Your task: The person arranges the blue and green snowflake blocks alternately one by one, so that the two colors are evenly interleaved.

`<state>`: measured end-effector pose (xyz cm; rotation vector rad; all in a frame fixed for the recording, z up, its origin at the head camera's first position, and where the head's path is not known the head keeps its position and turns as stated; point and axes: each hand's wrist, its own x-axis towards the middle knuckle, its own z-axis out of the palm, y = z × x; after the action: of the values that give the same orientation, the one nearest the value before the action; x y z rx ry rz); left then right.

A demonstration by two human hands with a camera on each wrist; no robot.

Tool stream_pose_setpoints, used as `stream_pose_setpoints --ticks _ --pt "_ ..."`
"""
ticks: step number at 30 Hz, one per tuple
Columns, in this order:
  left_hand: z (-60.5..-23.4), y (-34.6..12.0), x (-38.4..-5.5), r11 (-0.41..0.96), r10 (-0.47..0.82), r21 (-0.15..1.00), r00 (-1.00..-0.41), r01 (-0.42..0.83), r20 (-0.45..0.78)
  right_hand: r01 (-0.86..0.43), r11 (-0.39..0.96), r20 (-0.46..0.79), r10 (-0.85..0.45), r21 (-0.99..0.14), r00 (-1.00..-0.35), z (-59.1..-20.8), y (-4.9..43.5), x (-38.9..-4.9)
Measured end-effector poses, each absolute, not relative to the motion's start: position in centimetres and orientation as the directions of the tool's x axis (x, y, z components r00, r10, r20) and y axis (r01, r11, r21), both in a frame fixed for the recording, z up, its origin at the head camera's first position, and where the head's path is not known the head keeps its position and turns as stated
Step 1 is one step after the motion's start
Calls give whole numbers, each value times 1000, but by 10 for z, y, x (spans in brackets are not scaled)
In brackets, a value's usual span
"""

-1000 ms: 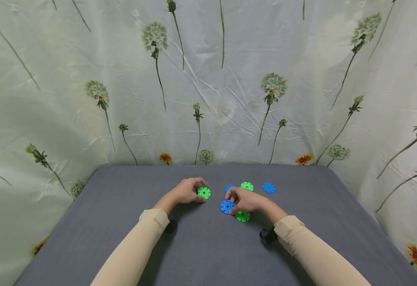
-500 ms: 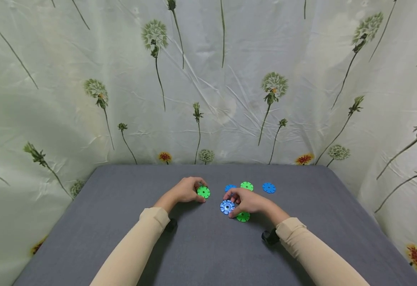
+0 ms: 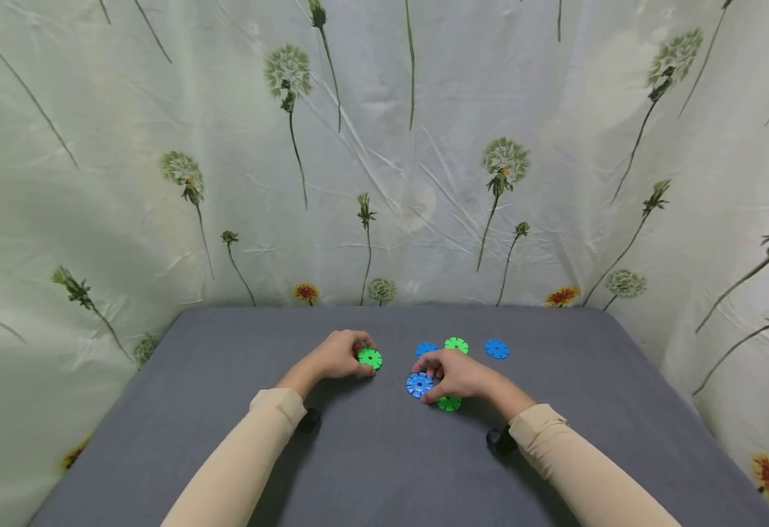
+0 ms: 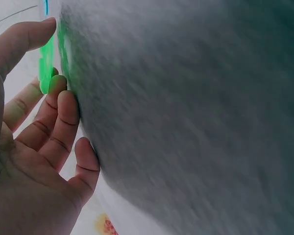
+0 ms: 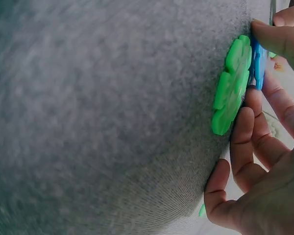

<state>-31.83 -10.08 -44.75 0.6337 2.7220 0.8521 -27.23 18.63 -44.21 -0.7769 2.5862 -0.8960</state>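
Between thumb and fingers, my left hand (image 3: 335, 356) pinches a green notched plastic disc (image 3: 370, 358), tilted and just over the grey table; the left wrist view catches this green disc (image 4: 46, 63) nearly edge-on. My right hand (image 3: 462, 375) pinches a blue notched disc (image 3: 419, 385) by its rim, a short way to the right of the green one. Below that hand a second green disc (image 3: 450, 403) lies on the cloth, partly covered by the hand. It appears large in the right wrist view, beside the held blue disc (image 5: 259, 66).
Behind the right hand lie a blue disc (image 3: 426, 349), partly hidden, and a green disc (image 3: 456, 345). Another blue disc (image 3: 497, 349) rests farther right. The grey cloth-covered table (image 3: 371, 468) ends at a flower-printed curtain (image 3: 424, 183).
My left hand has drifted slightly left with its green disc. The right hand keeps its place while the blue disc's tilt varies, catching glare half a second ago.
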Motion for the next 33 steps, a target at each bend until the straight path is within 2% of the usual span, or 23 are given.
stream_pose_setpoints --ticks 21,33 --pt "-445 -201 -320 785 373 543 -927 297 -33 -488 685 -18 -590 -541 -807 -444 186 -271" --pt "-444 -214 -325 795 373 542 -924 271 -84 -498 682 -16 -598 -536 -802 -442 187 -269"
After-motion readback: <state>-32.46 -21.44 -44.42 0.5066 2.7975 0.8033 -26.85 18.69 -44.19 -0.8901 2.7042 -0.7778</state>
